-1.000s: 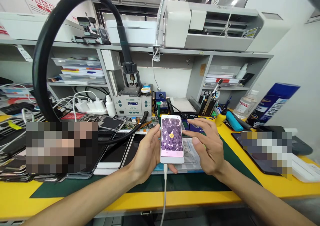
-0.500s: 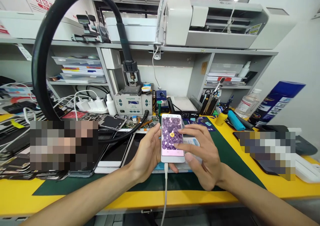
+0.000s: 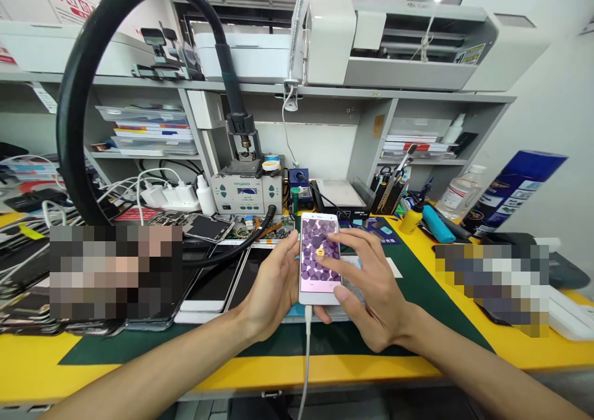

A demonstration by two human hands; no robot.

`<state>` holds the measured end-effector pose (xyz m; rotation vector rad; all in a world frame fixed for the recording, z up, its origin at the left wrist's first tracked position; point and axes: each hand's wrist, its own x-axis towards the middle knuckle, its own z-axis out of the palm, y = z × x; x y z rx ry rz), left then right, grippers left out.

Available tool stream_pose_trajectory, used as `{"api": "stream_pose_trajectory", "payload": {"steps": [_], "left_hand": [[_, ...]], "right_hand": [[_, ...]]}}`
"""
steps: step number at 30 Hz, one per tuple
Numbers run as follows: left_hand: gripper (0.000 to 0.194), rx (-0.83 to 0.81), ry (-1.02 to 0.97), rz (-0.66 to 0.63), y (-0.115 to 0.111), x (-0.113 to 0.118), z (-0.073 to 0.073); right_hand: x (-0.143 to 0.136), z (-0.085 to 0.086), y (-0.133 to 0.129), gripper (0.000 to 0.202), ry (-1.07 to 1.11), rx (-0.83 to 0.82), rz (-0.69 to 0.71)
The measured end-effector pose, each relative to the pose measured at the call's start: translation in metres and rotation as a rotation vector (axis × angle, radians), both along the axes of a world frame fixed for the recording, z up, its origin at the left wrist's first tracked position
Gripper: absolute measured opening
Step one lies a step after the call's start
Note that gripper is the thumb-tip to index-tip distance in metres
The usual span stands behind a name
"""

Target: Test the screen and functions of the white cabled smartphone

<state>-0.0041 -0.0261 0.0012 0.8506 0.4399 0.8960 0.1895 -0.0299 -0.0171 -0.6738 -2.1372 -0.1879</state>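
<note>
A white smartphone (image 3: 309, 297) is held upright and tilted back in my left hand (image 3: 273, 278), thumb along its left edge and fingers behind it. Its lit screen shows a purple pattern of rounded shapes with a small yellow badge in the middle. A white charging cable (image 3: 307, 352) runs from the phone's bottom edge down past the table's front. My right hand (image 3: 371, 284) is over the screen's right side, fingers spread and holding nothing. Two of its fingertips are at the screen near the yellow badge; whether they touch it I cannot tell. The thumb is by the lower right corner.
Phones and phone parts (image 3: 208, 284) lie stacked on the left. Behind them stands a soldering or hot-air station (image 3: 241, 194) with a thick black hose (image 3: 69, 98). A yellow bottle (image 3: 411, 220), a clear bottle (image 3: 459, 191) and a blue can (image 3: 515, 191) are at right. A green mat (image 3: 445, 321) covers the table's middle.
My right hand has shifted slightly left and up, bringing its fingertips further over the screen, nearer the yellow badge. My left hand still holds the phone in nearly the same place.
</note>
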Motion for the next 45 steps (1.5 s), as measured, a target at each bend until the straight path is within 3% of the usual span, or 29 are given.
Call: {"api": "stream_pose_trajectory", "payload": {"steps": [12, 20, 25, 33, 45], "left_hand": [[0.053, 0.023, 0.047, 0.013, -0.0028, 0.0000, -0.0045], [0.055, 0.029, 0.053, 0.002, -0.0020, 0.0012, -0.0027], [0.054, 0.036, 0.044, -0.010, -0.0011, 0.0006, -0.0009], [0.051, -0.021, -0.013, -0.006, 0.0011, -0.0005, 0.0005], [0.049, -0.019, -0.005, 0.017, -0.0011, 0.0015, 0.0014]], "right_hand": [[-0.0032, -0.0012, 0.0016, 0.048, -0.118, -0.059, -0.127], [0.0003, 0.0001, 0.0030, 0.046, -0.006, -0.017, -0.132], [0.0013, 0.0005, 0.0029, 0.035, 0.058, 0.020, -0.079], [-0.0009, -0.0027, -0.0008, 0.037, 0.021, 0.063, 0.170], [-0.0013, -0.0020, 0.0004, 0.042, -0.027, 0.042, 0.189]]}}
